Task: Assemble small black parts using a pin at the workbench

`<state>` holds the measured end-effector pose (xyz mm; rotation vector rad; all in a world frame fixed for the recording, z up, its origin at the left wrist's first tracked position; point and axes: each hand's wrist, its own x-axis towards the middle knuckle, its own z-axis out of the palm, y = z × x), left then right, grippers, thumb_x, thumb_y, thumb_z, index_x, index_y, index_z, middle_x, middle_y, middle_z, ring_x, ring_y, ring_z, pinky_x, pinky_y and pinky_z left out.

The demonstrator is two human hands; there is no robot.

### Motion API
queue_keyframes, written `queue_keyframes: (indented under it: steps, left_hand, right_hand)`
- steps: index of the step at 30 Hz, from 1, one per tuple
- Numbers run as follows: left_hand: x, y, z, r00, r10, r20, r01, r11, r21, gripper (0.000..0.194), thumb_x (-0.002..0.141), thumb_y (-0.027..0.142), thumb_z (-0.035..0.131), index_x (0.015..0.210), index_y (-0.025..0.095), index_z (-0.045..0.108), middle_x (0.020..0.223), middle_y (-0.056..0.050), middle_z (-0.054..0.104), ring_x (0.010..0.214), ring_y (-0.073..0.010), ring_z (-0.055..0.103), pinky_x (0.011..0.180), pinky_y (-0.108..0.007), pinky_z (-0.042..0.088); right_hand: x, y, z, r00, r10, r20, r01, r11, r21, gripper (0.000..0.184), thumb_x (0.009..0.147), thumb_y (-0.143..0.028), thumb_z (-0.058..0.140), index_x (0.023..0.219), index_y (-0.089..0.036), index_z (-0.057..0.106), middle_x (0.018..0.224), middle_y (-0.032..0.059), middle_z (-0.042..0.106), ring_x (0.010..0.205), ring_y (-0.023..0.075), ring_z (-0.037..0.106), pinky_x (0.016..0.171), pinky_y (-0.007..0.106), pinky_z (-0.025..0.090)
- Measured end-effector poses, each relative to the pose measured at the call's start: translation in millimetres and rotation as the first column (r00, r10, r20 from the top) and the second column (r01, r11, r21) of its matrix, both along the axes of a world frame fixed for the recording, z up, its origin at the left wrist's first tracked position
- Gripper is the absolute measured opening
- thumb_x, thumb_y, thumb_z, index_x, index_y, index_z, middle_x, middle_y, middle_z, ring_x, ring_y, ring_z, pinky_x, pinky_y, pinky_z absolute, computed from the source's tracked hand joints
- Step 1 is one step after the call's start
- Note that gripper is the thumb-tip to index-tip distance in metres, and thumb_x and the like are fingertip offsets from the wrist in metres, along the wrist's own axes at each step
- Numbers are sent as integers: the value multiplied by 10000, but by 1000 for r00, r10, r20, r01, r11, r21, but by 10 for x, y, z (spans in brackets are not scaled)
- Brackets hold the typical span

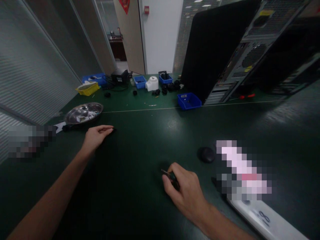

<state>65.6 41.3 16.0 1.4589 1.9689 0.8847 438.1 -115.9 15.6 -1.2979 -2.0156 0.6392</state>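
Observation:
Over the left part of the dark green table, my left hand point(97, 136) is closed in a pinch. A small dark piece point(114, 129) shows at its fingertips; its kind is too small to tell. Nearer the middle, my right hand point(186, 186) is wrapped round a small tool point(165, 172) with a thin metal tip and a dark handle. The tip points left, and the fingers hide most of the handle. Behind my left hand sits a round metal bowl point(96, 109) with white scraps in it. A black computer mouse point(207, 155) lies to the right of my right hand.
A blue bin point(189, 106) stands beyond the hands, beside a large black computer case point(210, 50). Along the back are a yellow tray point(88, 89), a white plastic housing point(152, 84), a small blue tray point(140, 82) and black parts. A white device point(268, 216) marked with digits lies at right.

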Motion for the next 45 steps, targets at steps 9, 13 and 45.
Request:
queue_keyframes:
  steps: [9,13,45]
  left_hand:
    - [1466,-803,51,745,-661,94,657,751,70,195,954,359,627,1061,317,784,1082,-39,759,944,-205,702,833,-358,560]
    - [1554,-954,7,739,-662,123,654,750,104,219,996,337,586,1124,321,763,1113,-37,744,997,-193,688,883,-346,544]
    - [1592,-1080,-1,522,-817,-245,853,511,112,476,1030,192,520,1494,290,499,1198,-61,636,1068,-192,569,918,-373,524]
  right_hand:
    - [125,132,40,974,-74,215,58,995,80,179,1042,-327,489,999,-227,630,871,31,682,745,164,650,677,283,417]
    - [138,151,-15,972,-71,225,62,997,46,152,1024,-332,525,995,-234,638,878,21,680,720,160,644,663,283,407]
    - [152,167,-54,975,-111,194,104,993,47,192,1028,-315,518,960,-241,681,899,-2,659,718,135,639,651,274,408]
